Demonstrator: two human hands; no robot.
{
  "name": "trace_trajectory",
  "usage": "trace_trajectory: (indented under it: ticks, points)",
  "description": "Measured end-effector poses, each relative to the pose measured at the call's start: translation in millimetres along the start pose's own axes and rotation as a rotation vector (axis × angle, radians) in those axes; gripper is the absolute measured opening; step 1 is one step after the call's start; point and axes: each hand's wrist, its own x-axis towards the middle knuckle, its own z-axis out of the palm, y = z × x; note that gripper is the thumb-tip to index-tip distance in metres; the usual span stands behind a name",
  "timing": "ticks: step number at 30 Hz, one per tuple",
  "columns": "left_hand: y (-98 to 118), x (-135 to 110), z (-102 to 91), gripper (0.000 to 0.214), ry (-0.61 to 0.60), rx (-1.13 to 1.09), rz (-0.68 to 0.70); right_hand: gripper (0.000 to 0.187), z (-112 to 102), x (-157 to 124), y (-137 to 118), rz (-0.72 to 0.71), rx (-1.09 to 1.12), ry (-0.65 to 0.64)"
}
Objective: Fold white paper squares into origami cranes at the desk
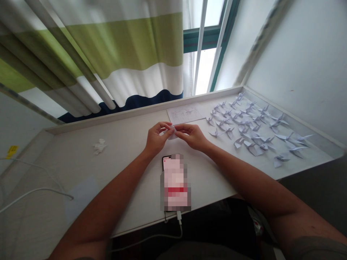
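Note:
Between my hands is a small piece of folded white paper (171, 134), held just above the white table (130, 173). My left hand (158, 137) pinches its left side with thumb and fingers. On the other side, my right hand (192, 135) grips the paper between thumb and forefinger. The fingers cover much of the paper, so its exact folded shape cannot be made out. Several folded white paper cranes (252, 119) stand spread over the right part of the table.
A phone (176, 182) with a blurred screen lies near the front edge, a white charging cable (179, 218) plugged into it. Beyond my hands lies a printed sheet (187, 113). Crumpled tissue (99, 146) and a flat paper sheet (81, 196) are at left. A raised rim borders the back.

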Motion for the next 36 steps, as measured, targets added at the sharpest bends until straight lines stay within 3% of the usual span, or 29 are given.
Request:
trace_trajectory:
  ticks: [5,11,15,18,24,30,36]
  points:
    - [0.8,-1.0,1.1,0.033,0.002,-0.009,-0.034,0.043,2.8,-0.2,1.3,-0.001,0.027,0.012]
    - [6.6,1.5,-0.7,0.039,-0.024,-0.1,-0.123,0.038,-2.9,3.2,5.9,0.015,0.043,0.121]
    - [9.8,0.8,1.7,0.041,-0.003,-0.157,-0.133,0.038,-3.2,3.0,5.5,0.052,0.097,0.081]
    - [9.8,-1.1,3.9,0.041,-0.04,-0.153,-0.153,0.043,-1.5,2.2,5.0,0.079,0.12,0.043]
    - [6.3,-2.3,2.7,0.047,-0.179,-0.133,-0.287,0.052,-1.5,3.7,5.5,0.083,0.091,0.113]
    - [-3.8,-2.5,0.1,0.05,-0.118,-0.032,-0.285,0.056,-2.7,3.5,3.9,0.247,-0.089,0.071]
    - [-9.9,-1.5,-3.5,0.045,-0.104,-0.001,-0.214,0.052,-5.6,8.5,11.2,0.163,-0.116,0.002]
